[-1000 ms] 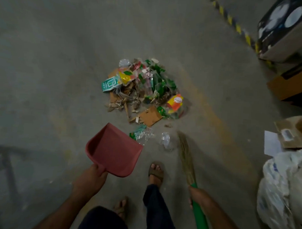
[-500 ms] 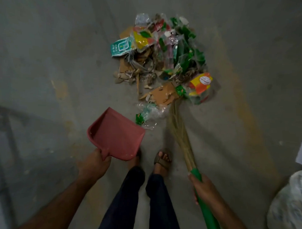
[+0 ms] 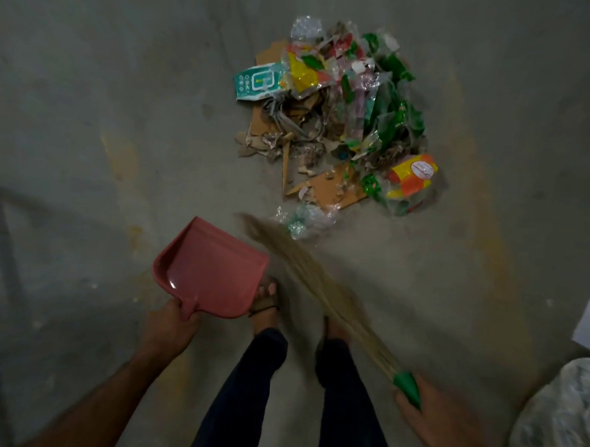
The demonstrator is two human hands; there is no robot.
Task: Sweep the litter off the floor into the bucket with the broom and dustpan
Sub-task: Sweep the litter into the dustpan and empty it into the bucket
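Note:
A heap of litter (image 3: pixel 337 121), made of wrappers, green plastic and cardboard scraps, lies on the grey concrete floor ahead of me. My left hand (image 3: pixel 168 329) grips the handle of a pink dustpan (image 3: pixel 211 270), held just above the floor near my left foot. My right hand (image 3: pixel 427 412) grips the green handle of a straw broom (image 3: pixel 305 270). Its blurred bristles slant up-left, with the tip between the dustpan and a loose clear wrapper (image 3: pixel 303 220) at the heap's near edge. No bucket is in view.
My two feet and dark trouser legs (image 3: pixel 247 389) stand just behind the dustpan and broom. A white plastic bag (image 3: pixel 561 420) sits at the lower right with a white sheet (image 3: pixel 589 320) above it. A dark metal frame (image 3: pixel 2 233) shows at the left edge.
The broom's bristles swung left from the heap's near edge toward the dustpan. The view moved closer to the heap, and the dustpan stayed in my left hand.

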